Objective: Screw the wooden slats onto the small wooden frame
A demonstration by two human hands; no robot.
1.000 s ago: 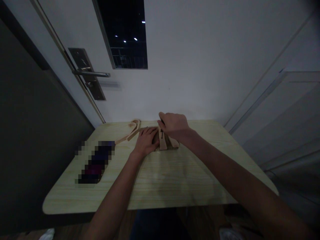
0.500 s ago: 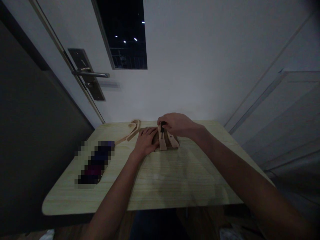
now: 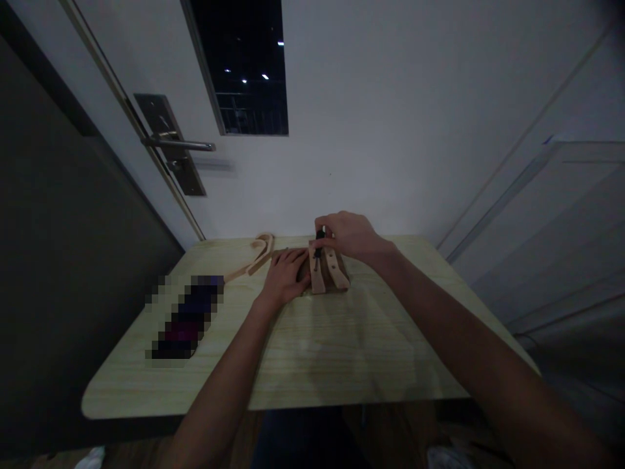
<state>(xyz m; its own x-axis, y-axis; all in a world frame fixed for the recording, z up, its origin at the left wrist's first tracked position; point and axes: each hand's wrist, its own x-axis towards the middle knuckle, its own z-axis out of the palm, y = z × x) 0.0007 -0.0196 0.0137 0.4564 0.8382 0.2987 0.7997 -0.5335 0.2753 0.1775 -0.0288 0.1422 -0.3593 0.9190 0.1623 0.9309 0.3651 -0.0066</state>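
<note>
My right hand [image 3: 347,233] is closed around the black handle of a small screwdriver [image 3: 319,243]. The tool points down, its thin tip at a pale wooden piece [image 3: 318,280]. Beside that piece, to the right, is a second pale curved wooden piece [image 3: 336,275] with dark holes in it. Both sit on a darker wooden board [image 3: 329,284], partly covered by my hands. Flat on the left part of this board lies my left hand [image 3: 287,273], fingers stretched out and thumb near the first pale piece. Whether a screw is under the tip is too small to tell.
On the light wood-grain table [image 3: 312,365], a curved wooden hook-shaped piece [image 3: 261,255] lies left of my left hand. A blurred-out dark flat object [image 3: 188,319] is farther left. Behind the table's far edge stands a white door [image 3: 371,150] with a metal handle [image 3: 180,144].
My right hand has shifted slightly up and right with the screwdriver, whose handle shows more. The holes in the right-hand wooden piece show better. My left hand has stayed put.
</note>
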